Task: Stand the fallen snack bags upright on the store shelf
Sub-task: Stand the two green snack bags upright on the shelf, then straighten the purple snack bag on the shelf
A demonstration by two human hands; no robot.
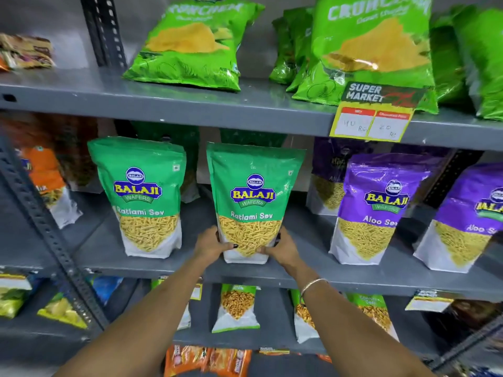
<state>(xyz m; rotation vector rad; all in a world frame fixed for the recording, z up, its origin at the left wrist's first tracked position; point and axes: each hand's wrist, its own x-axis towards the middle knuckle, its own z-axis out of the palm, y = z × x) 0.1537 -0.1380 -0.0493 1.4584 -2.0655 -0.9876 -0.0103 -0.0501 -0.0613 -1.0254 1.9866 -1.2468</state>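
Observation:
A green Ratlami Sev bag (251, 197) stands upright on the middle grey shelf (190, 265), near its front edge. My left hand (213, 244) grips its lower left corner and my right hand (280, 247) grips its lower right corner. A second green Ratlami Sev bag (143, 194) stands upright to the left, untouched. Two purple Aloo Sev bags (378, 208) (468, 216) stand upright to the right, with another purple bag (326, 175) behind them.
Large green Crunchex bags (196, 42) (373, 47) lean on the upper shelf, above a Super Market price tag (374, 115). An orange bag (45, 175) stands at the far left. A slotted metal upright (51, 235) crosses the left side. Small snack bags (236, 306) fill the lower shelf.

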